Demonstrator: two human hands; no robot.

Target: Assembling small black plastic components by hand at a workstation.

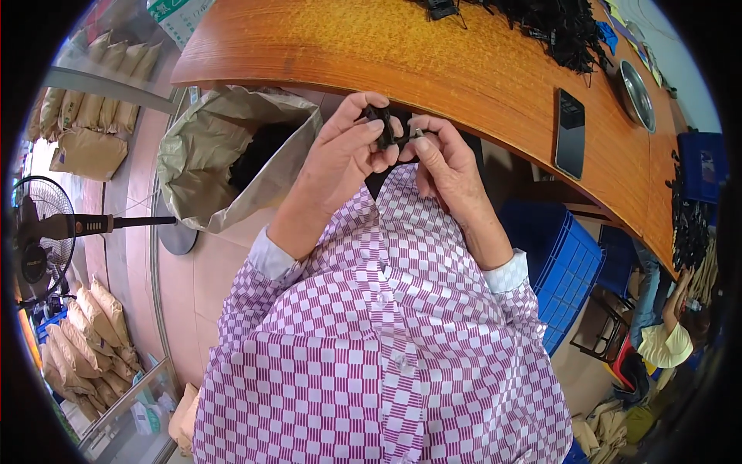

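Just off the table's near edge, both hands are raised in front of my body. In the fingers of my left hand [340,147] is a small black plastic-looking part [382,131], partly covered by the fingertips. My right hand [452,166] is close beside it, thumb and forefinger pinched on a small pale tip [418,133]; whether this is a tool or a piece of the part I cannot make out. To the left of my hands stands a wide-mouthed paper sack [189,174] with a dark heap inside.
On the wooden table [348,46] lie a tangled pile of black parts [560,31], a phone [570,133] and a metal bowl [637,96]. A blue crate [572,267] is at my right. A fan [46,240] stands left, near stacked sacks [85,340]. Another person [666,344] sits far right.
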